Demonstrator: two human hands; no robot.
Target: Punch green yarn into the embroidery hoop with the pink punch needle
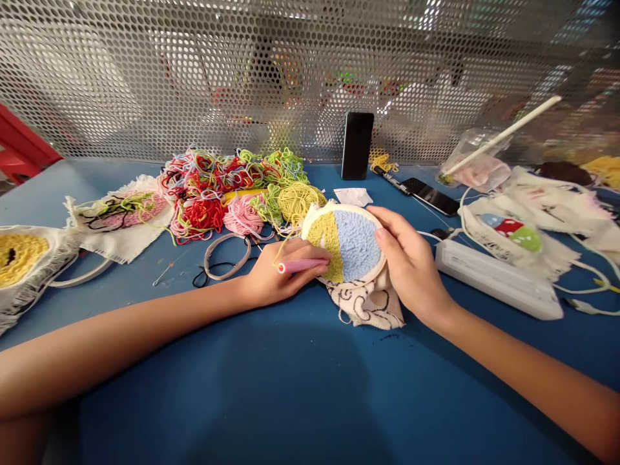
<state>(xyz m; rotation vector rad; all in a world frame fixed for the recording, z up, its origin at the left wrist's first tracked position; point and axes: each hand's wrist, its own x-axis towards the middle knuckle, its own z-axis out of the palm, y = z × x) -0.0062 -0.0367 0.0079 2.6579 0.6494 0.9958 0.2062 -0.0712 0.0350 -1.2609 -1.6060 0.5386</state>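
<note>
My left hand (281, 274) is closed round a pink punch needle (301, 265), with yellow yarn coming out of its back end. The needle's tip is hidden by my fingers, close to the yellow half of an embroidery hoop (362, 244). Looped yarn covers most of the hoop's cloth, yellow at left and light blue at right, with a small pale gap in the yellow. My right hand (411, 261) grips the hoop's right rim, thumb on the front. Loose cloth with dark curly lines (365, 303) hangs below the hoop.
A heap of mixed yarn (213, 181) lies behind at left, beside a yellow yarn ball (300, 201). At right are a white power strip (498, 278) and a flat phone (431, 196). Another phone (357, 146) stands against the perforated metal panel (194, 77). A bare hoop (227, 257) lies left.
</note>
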